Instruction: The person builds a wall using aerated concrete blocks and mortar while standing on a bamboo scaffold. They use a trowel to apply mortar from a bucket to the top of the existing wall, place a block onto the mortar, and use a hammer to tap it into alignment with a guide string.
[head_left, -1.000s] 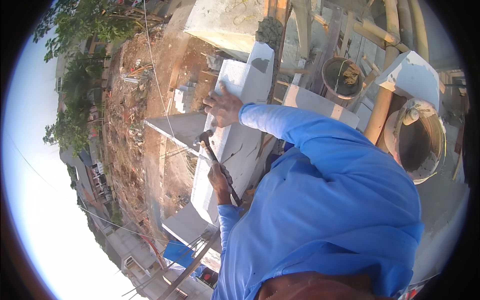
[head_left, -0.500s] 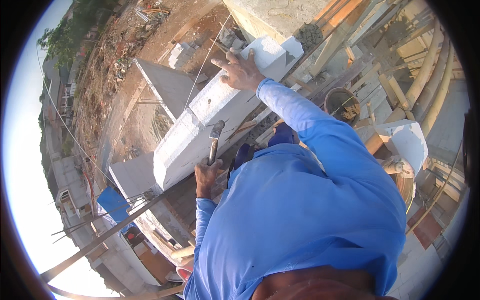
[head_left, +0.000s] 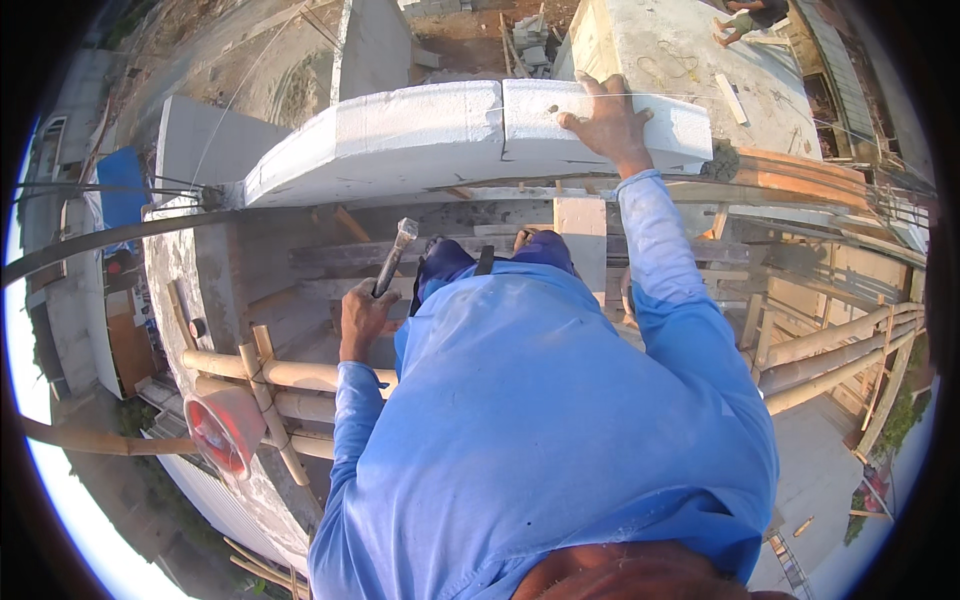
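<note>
In my left hand (head_left: 365,317), fingers wrapped round its handle, is a hammer (head_left: 396,258). Its worn metal head points up and stays apart from the wall. My right hand (head_left: 607,128) lies with fingers spread over the top of a white lightweight block (head_left: 668,125), the right one in the row. A narrow joint parts it from the white block (head_left: 415,125) on its left. A thin string (head_left: 455,98) runs along the top of the blocks and passes by my right hand.
Below the wall stand bamboo poles (head_left: 300,375) and more bamboo rails (head_left: 835,350) at the right. A red round container (head_left: 222,432) hangs at the left. A dark bar (head_left: 110,240) crosses the left side. Another person (head_left: 752,18) sits on the far slab.
My view has turned, so the wall now runs across the picture. My left hand has drawn the hammer back from the block's face. My right hand is still on the wall top.
</note>
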